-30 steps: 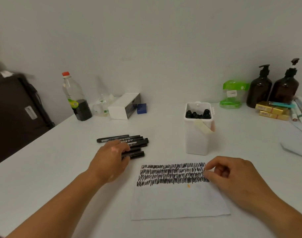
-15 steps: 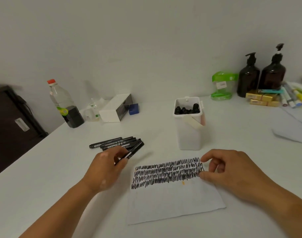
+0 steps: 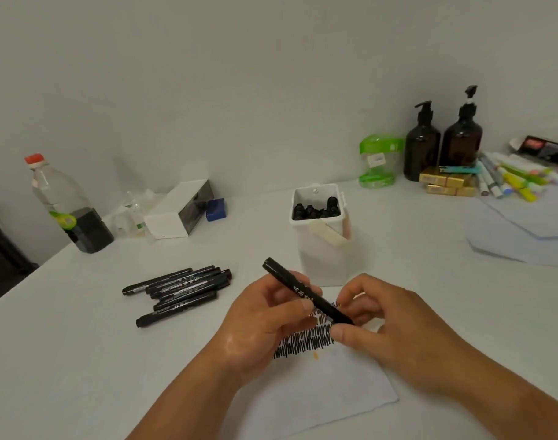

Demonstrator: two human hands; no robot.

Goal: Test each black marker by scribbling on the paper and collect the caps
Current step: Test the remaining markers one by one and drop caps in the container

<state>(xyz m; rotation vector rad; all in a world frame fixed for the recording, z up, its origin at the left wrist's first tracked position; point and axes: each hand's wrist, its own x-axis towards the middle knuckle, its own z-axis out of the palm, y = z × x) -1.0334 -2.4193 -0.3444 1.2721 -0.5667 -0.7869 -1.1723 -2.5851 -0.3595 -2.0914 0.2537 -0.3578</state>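
**Marker held over paper**

A black marker [image 3: 306, 292] is held tilted above the scribbled paper [image 3: 319, 395], its barrel pinched by the left grip [image 3: 261, 325], its lower end by the right grip [image 3: 385, 322]. Caps [image 3: 315, 211] are seen in the white tub [image 3: 322, 258].

A white table [image 3: 80, 360] carries everything; near its front edge lies a sheet of paper [image 3: 319, 392] with black scribbles across its upper part; left of it black markers [image 3: 179, 292] lie flat in a pile; behind the paper stands a white tub [image 3: 322, 258]; along the far edge stand a plastic bottle [image 3: 64, 201], a white box [image 3: 176, 211], a small blue box [image 3: 215, 209], a green-lidded jar [image 3: 379, 161] and two brown pump bottles [image 3: 422, 144]; gold boxes [image 3: 446, 182], coloured pens [image 3: 512, 177] and loose sheets [image 3: 525, 230] lie at the right.
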